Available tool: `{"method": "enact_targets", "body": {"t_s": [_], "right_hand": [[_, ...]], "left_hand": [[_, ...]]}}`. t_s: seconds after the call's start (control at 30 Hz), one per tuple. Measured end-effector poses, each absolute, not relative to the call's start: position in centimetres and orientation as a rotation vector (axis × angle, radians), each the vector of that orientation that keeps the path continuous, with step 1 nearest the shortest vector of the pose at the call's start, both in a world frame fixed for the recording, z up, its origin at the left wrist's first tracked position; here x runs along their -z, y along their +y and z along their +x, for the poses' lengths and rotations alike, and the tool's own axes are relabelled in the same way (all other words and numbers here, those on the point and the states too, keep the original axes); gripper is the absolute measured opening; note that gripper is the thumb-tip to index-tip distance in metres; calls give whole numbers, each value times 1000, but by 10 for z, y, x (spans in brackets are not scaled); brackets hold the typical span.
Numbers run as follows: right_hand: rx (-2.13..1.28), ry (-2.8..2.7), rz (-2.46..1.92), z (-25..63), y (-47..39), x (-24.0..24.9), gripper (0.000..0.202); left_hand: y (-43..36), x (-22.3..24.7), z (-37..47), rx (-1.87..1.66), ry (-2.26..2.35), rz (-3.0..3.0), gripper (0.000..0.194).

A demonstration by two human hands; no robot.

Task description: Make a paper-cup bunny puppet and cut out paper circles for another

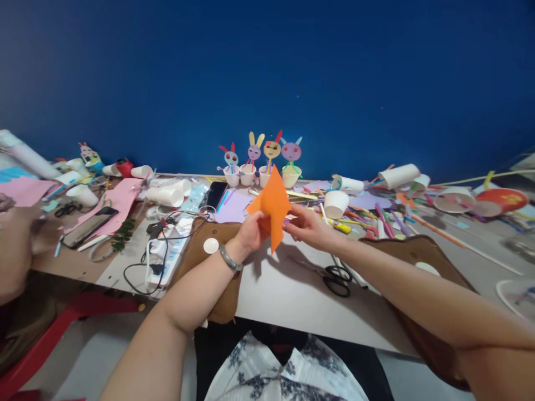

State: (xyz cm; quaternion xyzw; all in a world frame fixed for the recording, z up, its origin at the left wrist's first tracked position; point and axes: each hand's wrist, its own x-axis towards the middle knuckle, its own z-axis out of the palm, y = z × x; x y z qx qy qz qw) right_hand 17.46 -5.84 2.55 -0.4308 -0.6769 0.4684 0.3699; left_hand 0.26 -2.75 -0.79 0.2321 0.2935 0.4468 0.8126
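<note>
A sheet of orange paper [276, 203], bent and pointed at its corners, is held up over the table in front of me. My left hand [252, 233], with a bangle at the wrist, grips its lower left side. The fingers of my right hand [311, 227] are at the paper's right edge and look pinched on it, though their tips are partly hidden. Below my right forearm lies a pair of black-handled scissors [336, 280]. Behind the paper stand several paper cups bearing cut-paper rabbit faces [254, 152].
A power strip [173, 253] with tangled cables lies to the left, beside a brown mat [209, 284]. Coloured sticks and a white paper cup [336, 204] are scattered on the right. A phone [91, 227] lies on pink paper. Another person's arm [14, 250] shows at far left.
</note>
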Motion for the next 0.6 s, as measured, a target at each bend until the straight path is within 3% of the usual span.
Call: {"method": "enact_targets", "body": {"t_s": [0.13, 0.37, 0.6], "right_hand": [[-1072, -1701, -1191, 168, -61, -29, 43], [-905, -1609, -1397, 210, -62, -29, 36], [-702, -1624, -1640, 245, -44, -18, 23]], "left_hand": [[-33, -2, 4, -913, 635, 534, 8], [-29, -2, 6, -1271, 855, 428, 4], [-24, 8, 7, -1371, 1017, 457, 14]]}}
